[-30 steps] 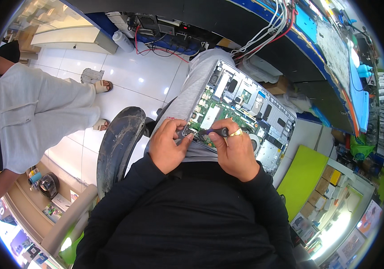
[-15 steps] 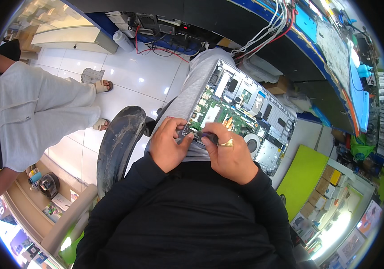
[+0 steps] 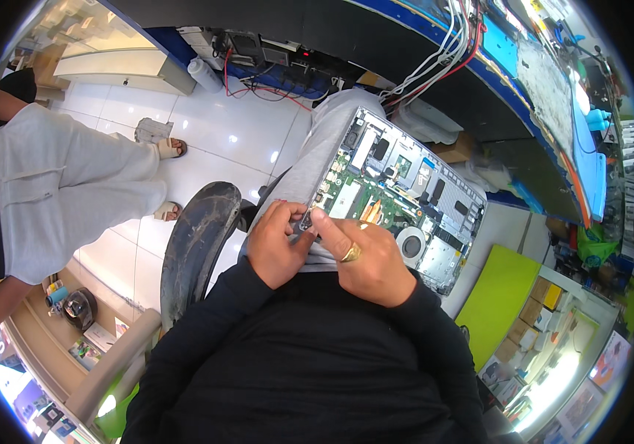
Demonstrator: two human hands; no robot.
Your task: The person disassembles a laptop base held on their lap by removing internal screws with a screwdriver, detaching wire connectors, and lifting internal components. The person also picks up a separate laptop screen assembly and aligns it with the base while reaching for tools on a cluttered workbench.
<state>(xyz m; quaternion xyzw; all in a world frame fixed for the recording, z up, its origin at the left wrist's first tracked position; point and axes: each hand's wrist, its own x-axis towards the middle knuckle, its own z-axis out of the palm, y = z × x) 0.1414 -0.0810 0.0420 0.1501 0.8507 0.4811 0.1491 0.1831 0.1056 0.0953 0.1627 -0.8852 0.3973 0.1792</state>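
An opened laptop base [image 3: 395,194] lies tilted across my grey-trousered lap, its green circuit board [image 3: 354,185], copper heat pipe [image 3: 371,212] and round fan [image 3: 411,243] bare. At its near left corner my left hand [image 3: 278,240] is closed, with curled fingers and thumb gripping the edge. My right hand [image 3: 372,259], wearing a gold ring [image 3: 352,253], reaches to the same corner with its thumb stretched along it. The right fingers are curled underneath, so whatever they hold is hidden.
A worn black chair armrest [image 3: 202,240] stands to my left. Another person in light trousers [image 3: 73,166] is beyond it on the tiled floor. A workbench [image 3: 480,96] with hanging cables [image 3: 443,55] runs along the far right. A lime-green panel [image 3: 498,296] is at right.
My right hand has turned and its thumb has moved left to the laptop's corner. The dark tool handle that showed in its fingers is out of sight. My left hand stays put.
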